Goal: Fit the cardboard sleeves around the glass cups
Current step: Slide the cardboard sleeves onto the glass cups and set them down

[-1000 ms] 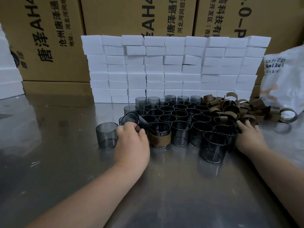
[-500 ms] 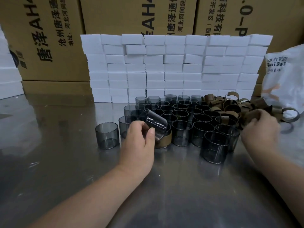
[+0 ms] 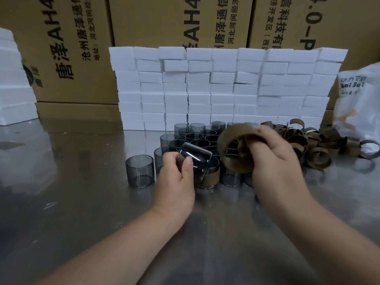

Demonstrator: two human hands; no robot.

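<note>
Cup [image 3: 196, 158] lay tilted in my left hand [image 3: 176, 182], thumb and fingers curled round its wall, raised just above the steel table [image 3: 82, 202]. It was smooth smoky glass. I judged it slick, rigid and breakable, best gripped by the side wall, not the rim. Just right of it, my right hand [image 3: 275, 161] pinched a sleeve [image 3: 234, 167], a brown cardboard ring, probably light and easily crushed, with fingers hooked inside the band. Cup and sleeve were close, seemingly apart. Beyond stood one sleeved cup [image 3: 209, 179], a lone cup [image 3: 139, 171] to the left, then bare cups [image 3: 197, 136], a sleeve pile [image 3: 308, 145] right, and white blocks [image 3: 205, 89] farthest.
</note>
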